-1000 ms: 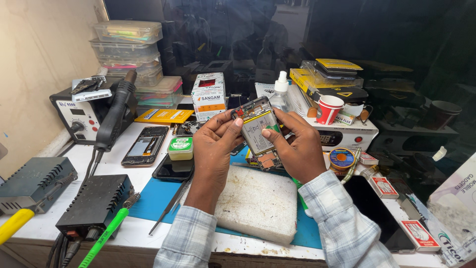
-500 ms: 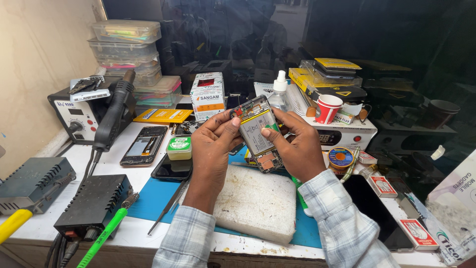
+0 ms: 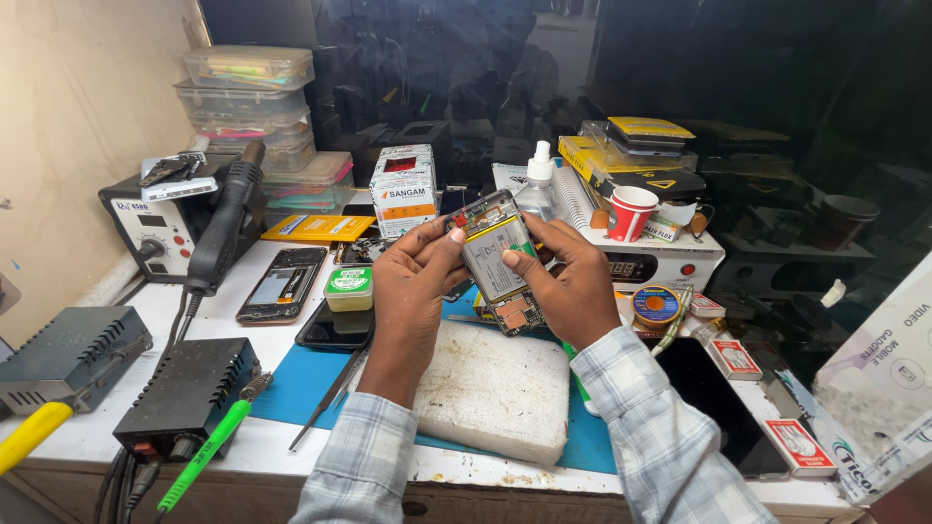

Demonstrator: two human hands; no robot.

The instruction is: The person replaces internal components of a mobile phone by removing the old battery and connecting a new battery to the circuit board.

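Both hands hold an opened phone above the bench, its back off so the grey battery and circuit boards show. My left hand grips its left edge, thumb near the top corner. My right hand grips the right edge, with the thumb pressing on the battery. Below the hands lies a white foam block on a blue mat.
On the left stand a hot-air station with its handle, two dark power units, a yellow tool, a green-handled tool and tweezers. Loose phones, stacked plastic boxes, a red cup, a solder reel and small packets crowd the bench.
The opened phone has tilted slightly and sits a little lower between my hands. My right thumb has shifted on the battery. Nothing else has moved.
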